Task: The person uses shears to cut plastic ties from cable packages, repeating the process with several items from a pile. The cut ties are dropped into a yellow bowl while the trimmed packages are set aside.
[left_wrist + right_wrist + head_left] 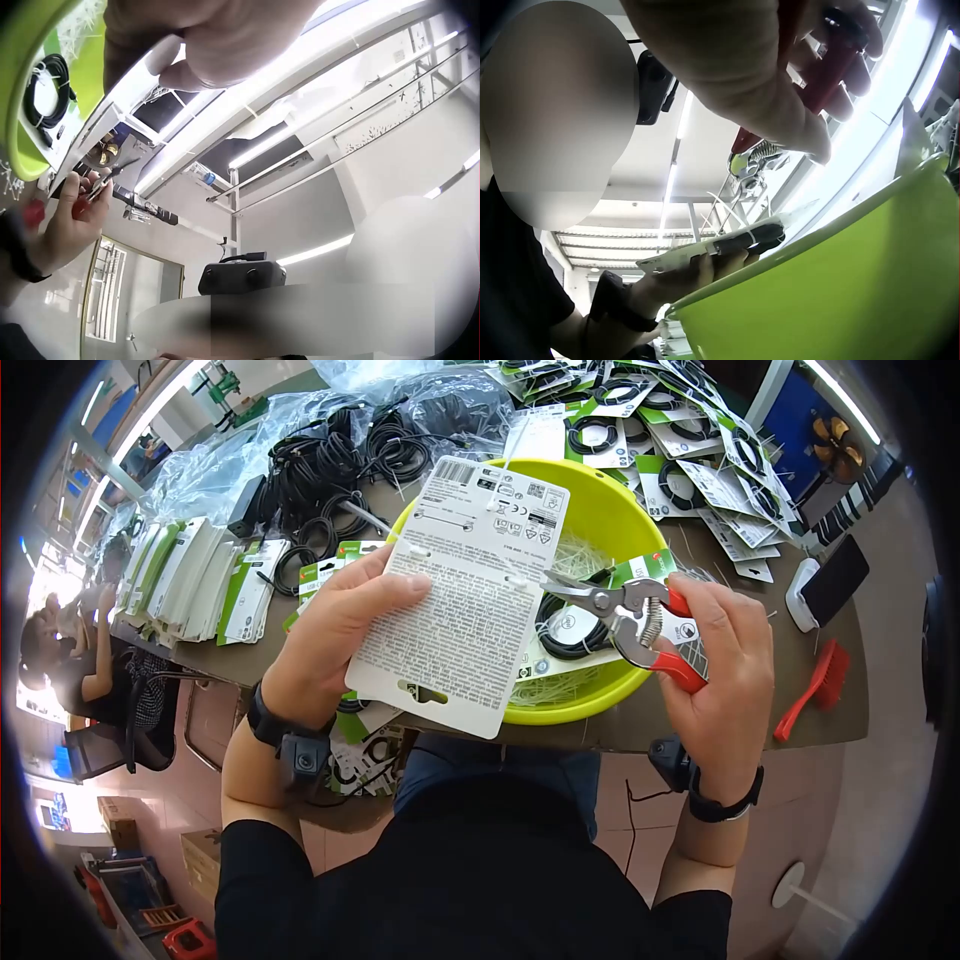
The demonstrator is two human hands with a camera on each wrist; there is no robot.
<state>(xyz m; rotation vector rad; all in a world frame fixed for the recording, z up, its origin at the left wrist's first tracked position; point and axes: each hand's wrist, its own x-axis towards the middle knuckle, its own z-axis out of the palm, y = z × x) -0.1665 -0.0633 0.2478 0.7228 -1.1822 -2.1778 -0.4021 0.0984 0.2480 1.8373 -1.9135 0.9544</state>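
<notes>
My left hand [335, 625] grips a white cardboard package [450, 630] by its left edge, thumb across the printed back. A black coiled cable [754, 238] shows on the package's other face in the right wrist view. In my right hand [728, 660] are spring-loaded snips [625, 610] with red handles, fingers round one handle and thumb at the other. The handles stand apart, and the narrow tips overlap the package's right edge near a small hole. Below both hands sits a lime-green basin [610, 700] containing clear plastic strips and another carded cable [575, 625].
Carded cables [690, 460] are heaped at the back right. Loose black cables [320, 460] and clear plastic bags lie at the back left, behind a row of stacked cards [180, 580]. A red brush [815, 690] and a phone [835, 582] on a white stand occupy the right.
</notes>
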